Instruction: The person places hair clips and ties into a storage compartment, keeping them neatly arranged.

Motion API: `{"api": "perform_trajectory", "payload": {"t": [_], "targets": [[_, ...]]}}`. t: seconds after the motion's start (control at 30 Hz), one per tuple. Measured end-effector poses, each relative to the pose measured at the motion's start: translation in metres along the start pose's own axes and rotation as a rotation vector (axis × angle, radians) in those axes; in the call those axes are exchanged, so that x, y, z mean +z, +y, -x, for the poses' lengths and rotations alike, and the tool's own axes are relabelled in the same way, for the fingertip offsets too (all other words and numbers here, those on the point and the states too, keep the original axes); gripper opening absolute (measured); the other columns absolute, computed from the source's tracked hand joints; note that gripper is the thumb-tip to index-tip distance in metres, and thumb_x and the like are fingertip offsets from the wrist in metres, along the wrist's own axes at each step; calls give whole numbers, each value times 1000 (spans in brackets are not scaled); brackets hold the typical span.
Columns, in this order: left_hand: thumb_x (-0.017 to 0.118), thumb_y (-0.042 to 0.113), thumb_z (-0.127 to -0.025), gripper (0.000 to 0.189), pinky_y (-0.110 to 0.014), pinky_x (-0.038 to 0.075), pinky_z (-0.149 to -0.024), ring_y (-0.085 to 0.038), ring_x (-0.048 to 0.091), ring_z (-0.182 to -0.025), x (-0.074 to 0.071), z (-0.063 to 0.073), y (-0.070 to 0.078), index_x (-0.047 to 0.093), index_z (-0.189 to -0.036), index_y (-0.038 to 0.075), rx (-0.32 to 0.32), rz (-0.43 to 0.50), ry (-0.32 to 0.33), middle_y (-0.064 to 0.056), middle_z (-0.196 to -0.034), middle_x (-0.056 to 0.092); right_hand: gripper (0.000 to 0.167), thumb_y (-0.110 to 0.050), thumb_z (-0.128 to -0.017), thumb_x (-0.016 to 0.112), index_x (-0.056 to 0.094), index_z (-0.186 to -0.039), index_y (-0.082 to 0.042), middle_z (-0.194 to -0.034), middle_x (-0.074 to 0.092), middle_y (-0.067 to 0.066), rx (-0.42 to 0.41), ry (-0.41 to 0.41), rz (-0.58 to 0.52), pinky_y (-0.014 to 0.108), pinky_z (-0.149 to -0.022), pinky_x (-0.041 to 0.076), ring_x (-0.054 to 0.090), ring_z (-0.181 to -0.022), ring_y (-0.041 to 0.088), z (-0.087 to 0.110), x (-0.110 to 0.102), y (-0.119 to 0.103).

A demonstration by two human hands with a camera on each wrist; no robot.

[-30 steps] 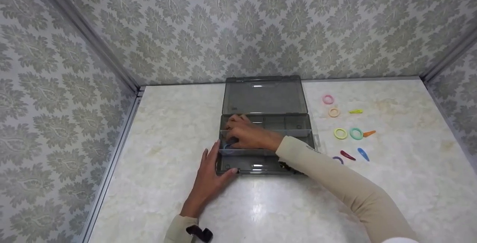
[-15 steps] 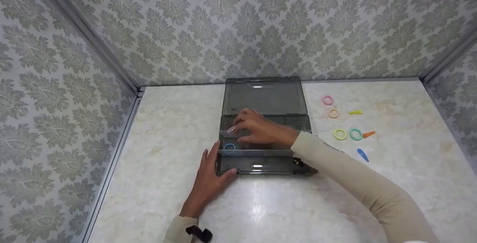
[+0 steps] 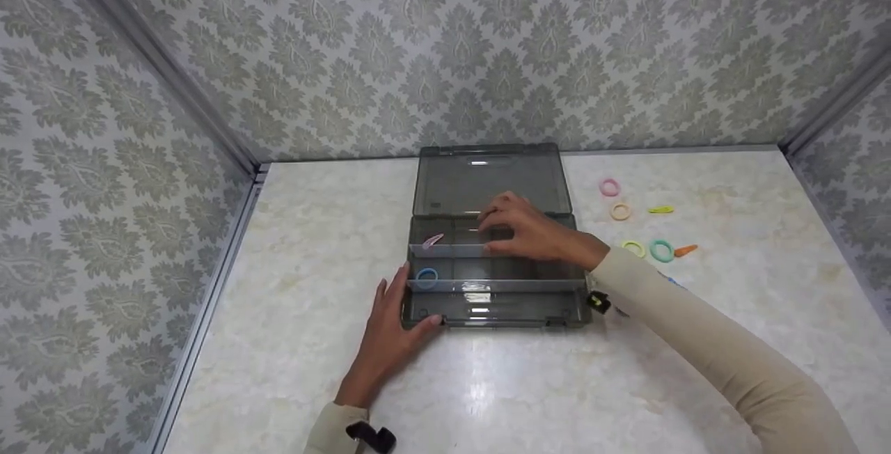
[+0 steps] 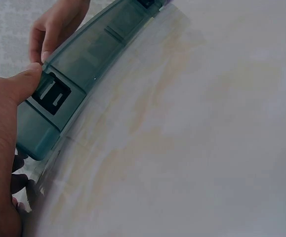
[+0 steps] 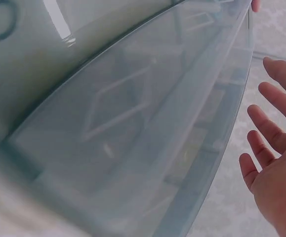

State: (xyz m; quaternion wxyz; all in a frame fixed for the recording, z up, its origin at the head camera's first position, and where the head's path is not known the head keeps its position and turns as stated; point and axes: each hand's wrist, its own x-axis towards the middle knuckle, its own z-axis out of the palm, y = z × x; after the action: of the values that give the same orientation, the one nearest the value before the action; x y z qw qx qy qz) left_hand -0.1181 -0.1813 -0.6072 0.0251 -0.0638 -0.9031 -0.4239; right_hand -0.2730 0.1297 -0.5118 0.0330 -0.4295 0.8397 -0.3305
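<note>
A grey see-through storage box (image 3: 518, 308) lies opened out on the table, its lid (image 3: 494, 179) flat towards the back wall. My left hand (image 3: 390, 325) grips the box's left front corner, thumb over the front edge near a dark latch (image 4: 52, 94). A pink hair clip (image 3: 433, 240) lies at the left end of the rear row. In the middle row's left end sits a blue ring-shaped hair tie (image 3: 427, 270). Over the rear and middle rows hovers my right hand (image 3: 532, 231), fingers spread and holding nothing; its palm side (image 5: 276, 163) shows in the right wrist view.
Right of the box lie hair ties: pink (image 3: 602, 187), peach (image 3: 612, 212), yellow (image 3: 633, 242) and green (image 3: 652, 251). Among them are a yellow clip (image 3: 661, 209) and an orange clip (image 3: 686, 251). My right sleeve (image 3: 696, 329) partly covers a blue clip (image 3: 674, 280). Patterned walls enclose the table.
My right hand has let go of the pink hair clip in the rear row and moved right, away from it. The blue hair tie has come into sight. My left hand stays put.
</note>
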Motion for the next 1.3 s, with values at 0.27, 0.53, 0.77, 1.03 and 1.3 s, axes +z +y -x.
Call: {"api": "perform_trajectory", "payload": {"t": [0.27, 0.53, 0.77, 1.03, 1.3], "targets": [[80, 62, -95, 107, -78, 27, -124, -53, 14, -166, 0, 0, 0, 24, -178, 26, 5, -19, 4, -8, -180, 31, 29, -17, -98, 87, 81, -119, 1, -136, 68, 19, 69, 57, -11, 65, -111, 42, 52, -131, 42, 31, -17, 16], [79, 63, -95, 106, -77, 28, -124, -55, 15, -165, 0, -1, -1, 25, -178, 25, 8, -30, 4, -9, -180, 32, 31, -19, -98, 86, 81, -123, -1, -136, 70, 17, 156, 132, -17, 68, -115, 36, 52, -134, 42, 62, -29, 36], [79, 62, -95, 106, -78, 28, -124, -55, 14, -165, 0, -1, 0, 25, -178, 25, 4, -22, 2, -9, -180, 32, 34, -17, -98, 86, 79, -127, 0, -138, 69, 17, 260, 216, -87, 64, -113, 43, 54, -134, 39, 92, -36, 53], [80, 62, -95, 107, -77, 27, -124, -55, 14, -165, -1, 0, 0, 25, -178, 24, 11, -13, 10, -10, -180, 32, 33, -17, -100, 84, 79, -131, -4, -136, 72, 14, 338, 323, -117, 67, -115, 43, 60, -133, 37, 122, -40, 65], [80, 64, -94, 108, -80, 26, -123, -56, 14, -165, 1, 1, -1, 24, -178, 26, 25, -11, 15, -8, -180, 31, 38, -16, -103, 80, 74, -137, -1, -144, 67, 18, 446, 378, -193, 62, -112, 43, 55, -133, 31, 157, -44, 69]]}}
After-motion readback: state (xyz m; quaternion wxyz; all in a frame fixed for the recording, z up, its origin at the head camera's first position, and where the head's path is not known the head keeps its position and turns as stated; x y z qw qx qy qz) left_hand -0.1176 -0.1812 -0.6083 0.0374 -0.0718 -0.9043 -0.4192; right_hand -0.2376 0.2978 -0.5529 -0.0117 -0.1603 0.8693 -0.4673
